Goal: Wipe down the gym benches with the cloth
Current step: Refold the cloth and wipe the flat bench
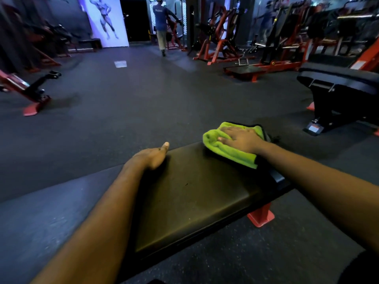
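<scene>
Wiping the flat bench (194, 201), black pad stretching from near-centre out to far right. After that, on to the second bench (338, 78), far right, well apart.

Pressing the green cloth (231, 156), folded thick, onto the far-right end of the pad w/ right hand (243, 140): palm down, fingers straight & spread, laid flat on top, not clamped round anything. Bracing w/ left hand (151, 156) on the pad's left edge, thumb straight & pointing far. Can't tell how its fingers lie: over the edge & hidden.

To do this step well, prob.:
- Keep palm flat so the whole fold bears on the pad, no bunching.
- Pull long overlapping strokes from far end toward near, edge to edge, incl. the sides.
- Lift left hand off its patch before wiping there.
- Refold to a clean face once soiled.
- Give an extra pass to the small dark specks (186, 183) mid-pad.

Seems early on this bench, judging by cloth parked at the very end.
</scene>
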`<state>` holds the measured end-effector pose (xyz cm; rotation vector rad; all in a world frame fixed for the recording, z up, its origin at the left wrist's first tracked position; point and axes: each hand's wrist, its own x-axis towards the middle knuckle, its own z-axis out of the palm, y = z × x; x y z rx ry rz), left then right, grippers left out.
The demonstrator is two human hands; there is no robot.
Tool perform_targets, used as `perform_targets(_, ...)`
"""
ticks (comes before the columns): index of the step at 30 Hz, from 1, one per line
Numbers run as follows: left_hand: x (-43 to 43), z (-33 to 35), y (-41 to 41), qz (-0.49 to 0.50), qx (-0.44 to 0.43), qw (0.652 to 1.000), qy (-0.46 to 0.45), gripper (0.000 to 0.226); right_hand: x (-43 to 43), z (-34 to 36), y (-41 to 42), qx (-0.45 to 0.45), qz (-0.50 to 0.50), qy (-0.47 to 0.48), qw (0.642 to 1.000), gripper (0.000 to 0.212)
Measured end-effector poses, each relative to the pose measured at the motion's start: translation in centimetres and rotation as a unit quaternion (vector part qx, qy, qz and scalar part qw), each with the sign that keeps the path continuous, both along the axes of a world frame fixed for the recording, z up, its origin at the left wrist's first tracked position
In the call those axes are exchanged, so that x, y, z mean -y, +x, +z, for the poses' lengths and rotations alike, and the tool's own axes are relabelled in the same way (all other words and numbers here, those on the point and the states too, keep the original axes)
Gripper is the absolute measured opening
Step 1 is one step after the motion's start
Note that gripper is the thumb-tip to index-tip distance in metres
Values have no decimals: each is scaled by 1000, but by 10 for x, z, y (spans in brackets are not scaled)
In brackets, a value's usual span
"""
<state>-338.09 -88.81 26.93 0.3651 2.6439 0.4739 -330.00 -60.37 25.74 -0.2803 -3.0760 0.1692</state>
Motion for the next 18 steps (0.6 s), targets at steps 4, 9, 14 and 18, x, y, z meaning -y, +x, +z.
perform_targets(4,11,1,2,1,0,999,43,71,27,6,-35,57,-78,21,995,59)
perform_targets(9,44,1,0,35,-100,994,19,71,113,5,-44,50,62,15,997,56)
perform_targets(14,74,0,4,66,-110,991,-33,70,96,-1,-21,-3,151,-31,988,54)
perform_targets(18,98,-9,10,57,-105,992,-45,64,98,7,-44,58,42,14,997,55)
